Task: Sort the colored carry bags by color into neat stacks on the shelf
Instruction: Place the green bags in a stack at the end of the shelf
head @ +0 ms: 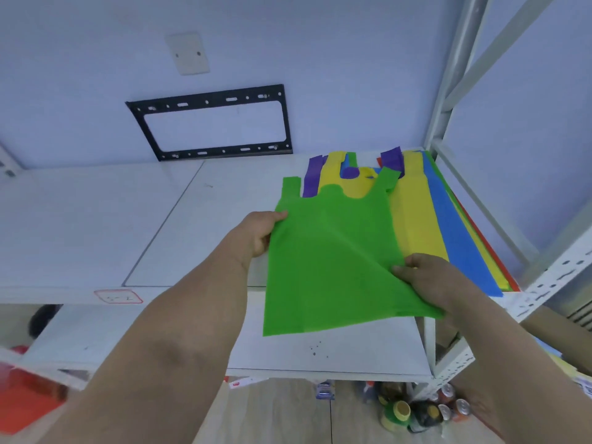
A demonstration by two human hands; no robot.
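Both arms reach in from the bottom of the frame toward the middle, each forearm bare and stretched up and inward. The left hand [261, 233] sits just left of center, fingers curled around the left edge of the green bag [333, 261], thumb lying on top near the bag's upper left corner. The right hand [429, 280] comes in from the lower right and pinches the bag's right side, thumb on top of the fabric and the rest of the fingers tucked under, so the cloth creases a bit there. The green bag is spread fairly flat between the two hands, handles pointing up toward the wall, its lower part hanging past the front edge of the white shelf [96, 225]. Its upper right part overlaps the pile of mixed bags [426, 213] at the right end of the shelf, where yellow, blue, purple, red and more green layers fan out against the shelf upright [448, 91]. A black wall bracket [211, 100] shows upper center, and some cans [448, 408] sit on the floor at lower right.
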